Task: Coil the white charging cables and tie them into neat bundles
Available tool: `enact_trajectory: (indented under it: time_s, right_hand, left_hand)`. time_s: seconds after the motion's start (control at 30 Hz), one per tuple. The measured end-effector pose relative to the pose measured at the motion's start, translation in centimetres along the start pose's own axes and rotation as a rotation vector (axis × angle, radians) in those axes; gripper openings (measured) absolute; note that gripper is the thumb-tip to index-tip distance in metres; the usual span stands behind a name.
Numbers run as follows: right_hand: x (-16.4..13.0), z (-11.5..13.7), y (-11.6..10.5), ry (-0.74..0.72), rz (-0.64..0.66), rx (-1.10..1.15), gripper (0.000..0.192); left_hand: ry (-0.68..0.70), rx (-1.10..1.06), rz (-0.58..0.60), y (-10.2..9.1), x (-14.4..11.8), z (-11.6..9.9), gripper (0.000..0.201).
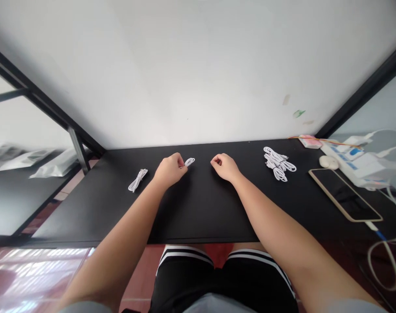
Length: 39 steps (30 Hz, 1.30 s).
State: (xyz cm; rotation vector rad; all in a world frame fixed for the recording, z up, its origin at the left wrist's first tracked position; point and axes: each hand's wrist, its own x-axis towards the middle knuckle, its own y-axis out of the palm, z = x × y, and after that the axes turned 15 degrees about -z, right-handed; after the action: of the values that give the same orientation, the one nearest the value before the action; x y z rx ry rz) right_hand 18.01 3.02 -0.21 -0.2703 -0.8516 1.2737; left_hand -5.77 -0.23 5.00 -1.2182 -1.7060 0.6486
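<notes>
My left hand (pixel 171 169) is closed around a folded white cable (pixel 189 162), whose looped end sticks out to the right past the fingertips. To the right of it, my right hand (pixel 224 166) is held above the black tabletop with thumb and fingers pinched together; whether something small sits between them is hidden. Left of my left hand lies another bundled white cable (pixel 138 180). Several more white cables (pixel 278 163), each folded and tied with a dark band, lie in a loose pile to the right of my right hand.
On the right side of the black table (pixel 198 208) are a phone (pixel 345 194) with a plugged-in cable, a white earbud case (pixel 328 162), a power strip (pixel 351 167) with chargers, and a pink-and-white box (pixel 310 141). Plastic bags (pixel 25 160) lie beyond the left frame.
</notes>
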Motion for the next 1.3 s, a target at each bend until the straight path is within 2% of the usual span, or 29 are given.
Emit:
enact_trajectory:
  time_s: [0.2, 0.33, 0.6, 0.7, 0.8, 0.9, 1.0, 1.1, 1.2, 1.3]
  right_hand:
    - [-0.1, 0.0, -0.2, -0.002, 0.011, 0.011, 0.015]
    - [-0.1, -0.2, 0.0, -0.002, 0.008, 0.017, 0.014]
    - [0.0, -0.4, 0.1, 0.005, 0.019, 0.026, 0.014]
    - [0.1, -0.4, 0.1, 0.009, 0.027, 0.023, 0.015]
    - [0.0, -0.2, -0.1, -0.013, 0.032, -0.003, 0.015]
    - [0.0, 0.0, -0.4, -0.042, 0.027, -0.070, 0.016]
    - [0.0, 0.0, -0.9, -0.039, 0.014, -0.183, 0.024]
    - [0.3, -0.4, -1.2, -0.028, 0.031, -0.277, 0.037]
    - [0.6, -1.0, -1.1, -0.033, 0.075, -0.322, 0.048]
    - [0.8, -1.5, -0.8, -0.034, 0.118, -0.351, 0.058]
  left_hand:
    - [-0.117, 0.181, -0.048, -3.9, -2.0, 4.7, 0.016]
    - [-0.185, 0.297, -0.135, -5.4, -3.1, 7.5, 0.021]
    - [-0.232, 0.359, -0.127, -6.5, -3.2, 10.0, 0.022]
    - [-0.241, 0.350, -0.182, -6.4, -2.7, 10.0, 0.020]
    - [-0.188, 0.345, -0.270, -5.4, -2.1, 8.1, 0.019]
    - [-0.037, 0.260, -0.271, -3.3, -1.6, 4.8, 0.021]
    - [0.126, 0.126, -0.142, -0.1, -0.9, 1.7, 0.027]
    - [0.255, 0.028, 0.001, 3.3, -0.1, 0.0, 0.044]
    - [0.276, -0.024, 0.061, 5.9, 0.3, -0.6, 0.062]
    - [0.268, -0.073, 0.095, 7.2, 0.2, -0.6, 0.068]
